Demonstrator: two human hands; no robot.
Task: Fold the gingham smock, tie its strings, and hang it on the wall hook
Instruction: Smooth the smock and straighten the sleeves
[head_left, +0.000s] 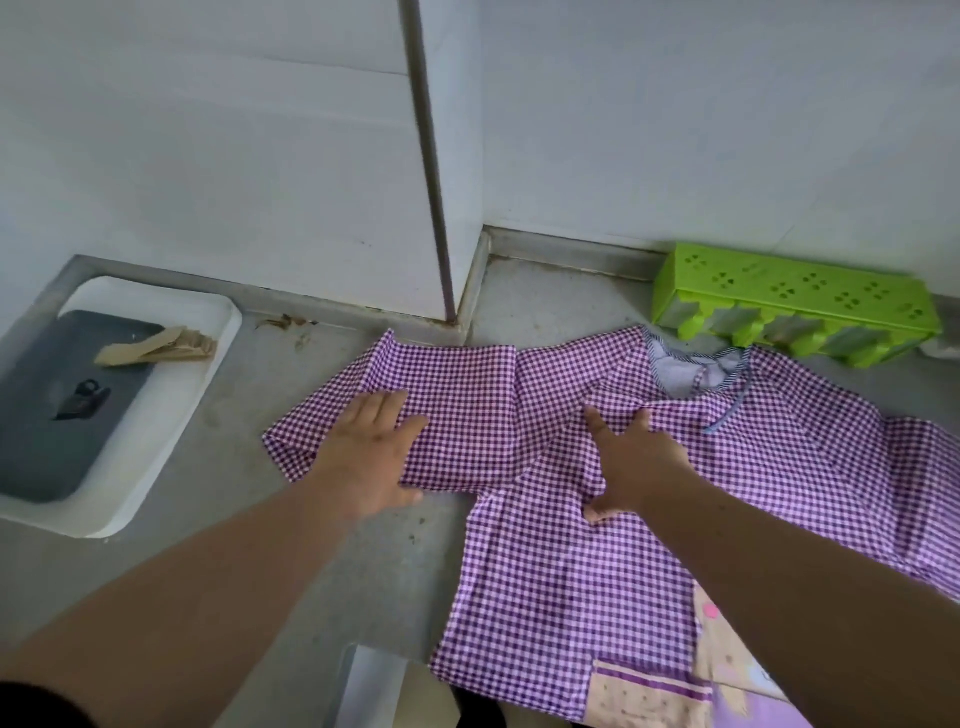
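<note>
Both hands lie flat with straight fingers on the gingham smock (571, 545), grasping nothing: the left hand (371, 454) presses its sleeve, the right hand (636, 460) its chest. The smock is spread on a grey counter (218, 561) below white walls, near a green rack (795, 306). A white tray (171, 431) at left holds a dark mat and folded cardboard.

Grey counter (332, 561): gingham smock (571, 571) spread flat, green perforated rack (795, 296), white tray (171, 436).
</note>
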